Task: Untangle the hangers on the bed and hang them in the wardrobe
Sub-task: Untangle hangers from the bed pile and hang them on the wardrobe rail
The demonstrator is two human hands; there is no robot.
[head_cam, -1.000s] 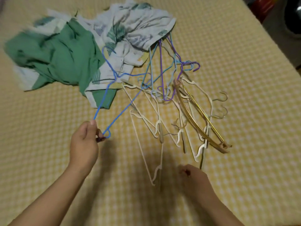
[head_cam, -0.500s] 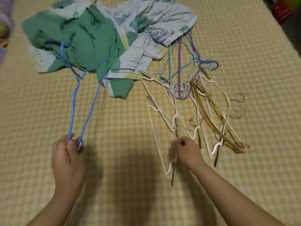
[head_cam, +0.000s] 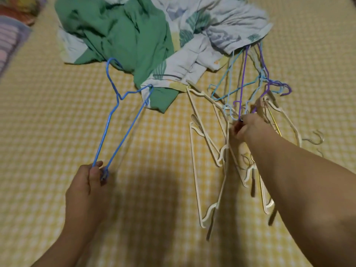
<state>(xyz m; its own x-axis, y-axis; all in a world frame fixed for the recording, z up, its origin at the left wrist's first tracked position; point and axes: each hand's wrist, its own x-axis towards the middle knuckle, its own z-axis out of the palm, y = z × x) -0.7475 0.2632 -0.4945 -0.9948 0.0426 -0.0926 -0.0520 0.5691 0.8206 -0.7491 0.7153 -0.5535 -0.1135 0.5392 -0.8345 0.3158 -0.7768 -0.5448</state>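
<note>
Blue wire hanger (head_cam: 115, 120), coated and thin, is held by one corner in the left hand (head_cam: 86, 189), whose fingers (head_cam: 95, 173) are clenched on the bend; it is clear of the pile, and its hook lies at the edge of the crumpled green and leaf-printed cloth (head_cam: 134, 35) on the far side of the yellow checked bed (head_cam: 48, 112). The right hand (head_cam: 248, 130) reaches into the tangle of cream plastic, pale blue and purple wire hangers (head_cam: 227, 147) to the right, its fingers (head_cam: 238, 130) closed where the purple wire hanger (head_cam: 242, 78) and a pale blue one cross; which of them it grasps I cannot tell.

Likely trouble: a straight pull on that purple wire would probably drag the whole knot along, since its hook end runs among the pale blue wires and its far end goes under the printed cloth. The cloth may lift or snag with it. Thin wire could bend if forced. Metal hooks (head_cam: 316, 138) at the right edge of the pile could catch on neighbours or on the forearm lying across the cream hangers.

A striped fabric item (head_cam: 9, 41) lies at the far left, well apart. No wardrobe is in view, so hanging probably waits until more hangers come free.
</note>
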